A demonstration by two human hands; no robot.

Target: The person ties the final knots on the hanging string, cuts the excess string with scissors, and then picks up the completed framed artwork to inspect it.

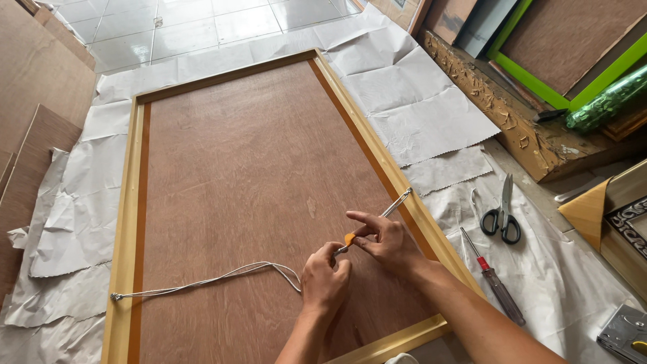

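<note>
A large wooden picture frame [128, 222] with pale yellow rails lies face down, its brown plywood backing board [249, 195] uppermost; it serves as the reference for all positions below.

Both hands work over the lower right part of the backing board, close to the frame's right rail. The left hand [325, 280] is closed around a thin grey-white hanging cord [222, 276], thumb and forefinger pinched tight on it. The right hand [385, 241] sits just beside the left, touching it at the fingertips; its thumb and middle fingers pinch a small orange piece [349, 238] at the cord, while the forefinger is extended and free. What the orange piece is cannot be told.

From the hands, the cord runs up and right to a small metal fitting [403, 195] on the right rail. In the other direction it loops across the board to a second fitting [116, 296] on the left rail, lying slack on the plywood.

Outside the right rail, on crumpled white paper sheeting [418, 114], lie black-handled scissors [502, 216] and a red-handled screwdriver [492, 278], both well apart from the hands. Beyond them stands a rough carved wooden moulding [499, 114] and a green-edged frame [539, 84]. Nothing lies between the hands and the cord.
</note>
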